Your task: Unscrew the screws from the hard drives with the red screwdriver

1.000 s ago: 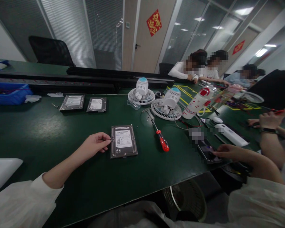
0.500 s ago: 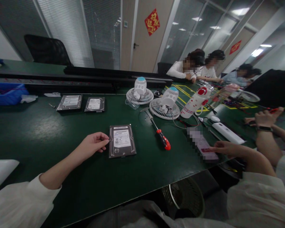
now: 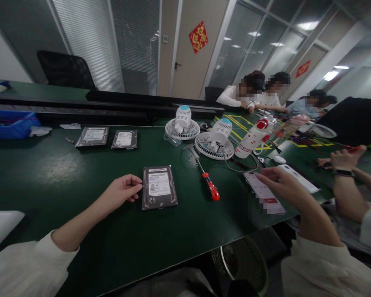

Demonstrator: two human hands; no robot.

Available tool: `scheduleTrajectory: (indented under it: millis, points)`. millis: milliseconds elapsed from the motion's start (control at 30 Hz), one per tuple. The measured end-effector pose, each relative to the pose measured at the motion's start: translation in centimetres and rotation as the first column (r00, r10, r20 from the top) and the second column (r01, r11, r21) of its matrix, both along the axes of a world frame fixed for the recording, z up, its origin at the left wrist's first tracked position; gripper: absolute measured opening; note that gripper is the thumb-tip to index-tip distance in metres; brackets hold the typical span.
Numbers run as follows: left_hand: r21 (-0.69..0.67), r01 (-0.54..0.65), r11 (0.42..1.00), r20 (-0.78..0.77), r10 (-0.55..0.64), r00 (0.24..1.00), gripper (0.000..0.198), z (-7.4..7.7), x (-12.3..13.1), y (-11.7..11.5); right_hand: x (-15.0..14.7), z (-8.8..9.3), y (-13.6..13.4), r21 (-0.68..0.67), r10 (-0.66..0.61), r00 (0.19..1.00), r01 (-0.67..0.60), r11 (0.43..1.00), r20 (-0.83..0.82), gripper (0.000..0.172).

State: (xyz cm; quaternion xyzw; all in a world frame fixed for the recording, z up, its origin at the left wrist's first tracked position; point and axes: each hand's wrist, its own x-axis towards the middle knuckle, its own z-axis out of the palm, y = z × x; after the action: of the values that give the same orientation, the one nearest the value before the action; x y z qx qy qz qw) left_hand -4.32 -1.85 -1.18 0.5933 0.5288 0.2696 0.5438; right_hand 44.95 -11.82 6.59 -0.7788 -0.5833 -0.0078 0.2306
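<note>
A hard drive (image 3: 159,187) with a white label lies flat on the green table in front of me. My left hand (image 3: 125,190) rests at its left edge, fingers loosely bent and apart, fingertips at the rim without gripping it. Over the upper end of a phone (image 3: 264,192) hovers my right hand (image 3: 281,183), fingers stretched out, holding nothing. The phone's screen is lit and partly blurred out. Between drive and phone lies a red and black screwdriver (image 3: 210,186), its shaft pointing away from me, with tiny screws (image 3: 190,158) near its tip.
Two more hard drives (image 3: 92,136) lie farther back left, near a blue bin (image 3: 9,123). Two white fans (image 3: 183,123) and a white-red bottle (image 3: 253,136) stand behind the screwdriver. A co-worker's hand (image 3: 348,159) is at far right. A basket (image 3: 253,264) sits below the table edge.
My right hand has lifted from the lower part of the phone screen and moved up and left, its fingers now extended. My left hand stays beside the hard drive. The view tilts slightly.
</note>
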Motion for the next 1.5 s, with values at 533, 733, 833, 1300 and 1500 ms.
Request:
scheduleTrajectory:
  millis: [533, 733, 833, 1300, 1500]
  points:
    - [0.104, 0.198, 0.975, -0.163, -0.18, 0.97, 0.107, 1.9, -0.1, -0.3, -17.7, -0.5, 4.8, -0.175, 0.616, 0.783, -0.621, 0.764, -0.089, 0.026]
    - [0.127, 0.301, 0.945, -0.187, -0.275, 0.943, 0.112, 2.4, -0.1, -1.1, -17.8, -1.1, 9.1, -0.284, 0.618, 0.785, -0.583, 0.761, 0.047, 0.022]
    - [0.168, 0.266, 0.949, -0.207, -0.23, 0.951, 0.109, 1.5, 0.0, -0.5, -17.5, -1.9, 11.8, -0.326, 0.655, 0.751, -0.6, 0.73, 0.084, 0.017]
    - [0.177, 0.06, 0.982, -0.121, -0.039, 0.992, 0.084, -0.5, 0.3, 1.2, -19.4, -4.1, 14.6, -0.351, 0.741, 0.657, -0.666, 0.658, 0.14, 0.008]
    - [0.14, -0.01, 0.99, -0.024, 0.013, 1.0, 0.055, -1.0, 1.5, 2.9, -19.2, -4.5, 14.8, -0.372, 0.726, 0.661, -0.635, 0.677, 0.19, 0.016]
